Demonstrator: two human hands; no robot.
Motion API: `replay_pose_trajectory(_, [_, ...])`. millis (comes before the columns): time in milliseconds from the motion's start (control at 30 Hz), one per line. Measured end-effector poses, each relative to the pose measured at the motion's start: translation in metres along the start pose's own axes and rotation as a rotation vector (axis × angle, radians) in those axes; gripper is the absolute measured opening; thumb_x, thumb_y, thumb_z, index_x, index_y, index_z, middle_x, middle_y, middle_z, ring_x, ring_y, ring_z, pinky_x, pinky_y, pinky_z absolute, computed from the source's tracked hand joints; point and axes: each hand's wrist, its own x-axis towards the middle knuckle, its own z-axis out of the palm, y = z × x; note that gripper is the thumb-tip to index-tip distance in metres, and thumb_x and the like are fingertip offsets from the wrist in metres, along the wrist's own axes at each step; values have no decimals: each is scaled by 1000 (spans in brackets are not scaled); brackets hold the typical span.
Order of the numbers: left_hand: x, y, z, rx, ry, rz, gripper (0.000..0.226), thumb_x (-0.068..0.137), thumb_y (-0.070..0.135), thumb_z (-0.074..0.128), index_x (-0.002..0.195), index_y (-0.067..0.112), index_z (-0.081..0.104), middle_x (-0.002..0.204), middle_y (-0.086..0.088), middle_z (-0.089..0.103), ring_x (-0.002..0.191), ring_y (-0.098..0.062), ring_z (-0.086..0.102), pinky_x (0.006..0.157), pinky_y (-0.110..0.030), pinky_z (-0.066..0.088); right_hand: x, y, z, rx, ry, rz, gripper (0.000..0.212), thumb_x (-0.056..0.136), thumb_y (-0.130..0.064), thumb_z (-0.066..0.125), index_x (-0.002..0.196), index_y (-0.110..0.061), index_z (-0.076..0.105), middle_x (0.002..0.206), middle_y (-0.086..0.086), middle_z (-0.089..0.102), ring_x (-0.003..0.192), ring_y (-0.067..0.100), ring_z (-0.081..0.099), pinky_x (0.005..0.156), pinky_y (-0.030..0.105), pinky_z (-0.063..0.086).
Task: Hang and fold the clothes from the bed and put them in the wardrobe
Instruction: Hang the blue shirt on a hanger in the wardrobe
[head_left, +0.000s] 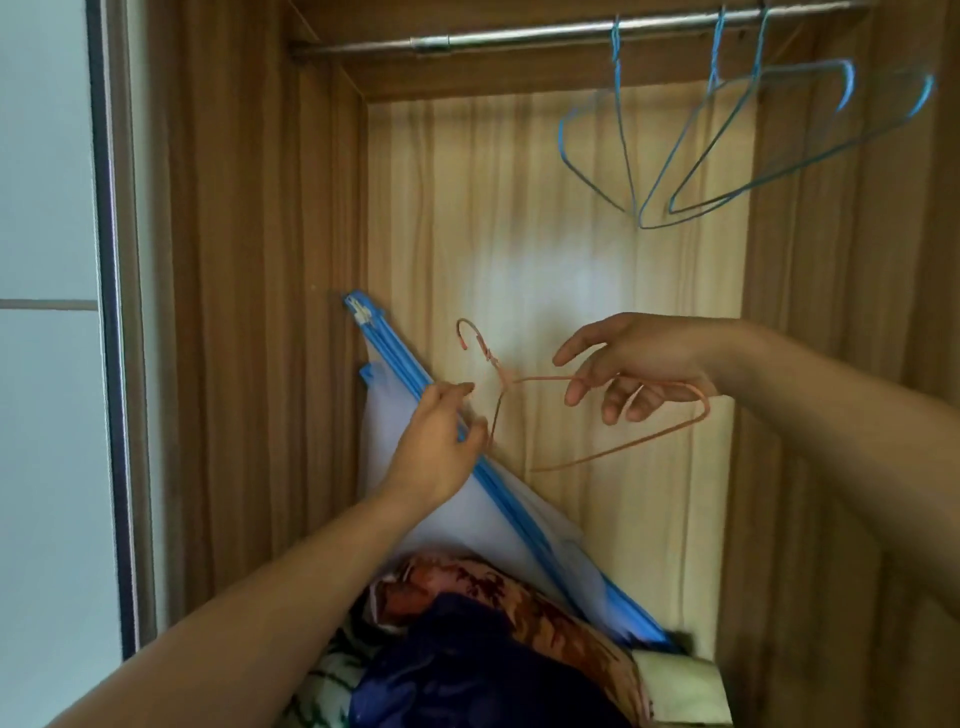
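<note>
I face the open wooden wardrobe (519, 218). A thin orange wire hanger (613, 452) is in mid-air inside it, hook up and to the left. My right hand (634, 364) holds its upper arm with curled fingers hooked over the wire. My left hand (441, 441) pinches the hanger's left shoulder just below the neck. Three blue wire hangers (727, 156) dangle from the metal rail (519, 39) at the top right, blurred as if swinging. No garment hangs on any hanger.
A clear storage bag with a blue zip edge (498, 499) leans diagonally against the wardrobe's left wall. Below it lie piled textiles: a rust floral bundle (519, 597), a dark blue cloth (467, 670) and a pale cushion (680, 686). A sliding door frame (111, 312) stands left.
</note>
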Motion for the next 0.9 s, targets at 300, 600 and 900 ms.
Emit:
replay_pose_trajectory(300, [-7, -3, 26, -536, -508, -401, 34, 86, 23, 63, 119, 16, 65, 95, 4, 76, 91, -8, 72, 79, -21, 49, -19, 86, 3, -95, -24, -1, 32, 98, 2, 51, 119, -15, 68, 113, 4, 75, 60, 13, 65, 41, 19, 41])
replay_pose_trajectory(600, [-40, -9, 55, -257, -623, -363, 22, 99, 34, 60, 91, 14, 59, 73, 1, 63, 63, -8, 59, 60, -20, 43, -8, 202, 92, -71, 229, 20, 20, 92, 12, 53, 104, 6, 68, 89, 20, 73, 50, 10, 61, 44, 21, 44])
replay_pose_trajectory(900, [-65, -40, 69, -311, -373, -457, 32, 106, 23, 49, 78, 11, 61, 61, -4, 43, 40, -2, 36, 44, -18, 31, -4, 341, 189, 63, 791, 260, 86, 89, -50, 70, 154, -13, 27, 151, 16, 42, 137, 32, 43, 106, 40, 39])
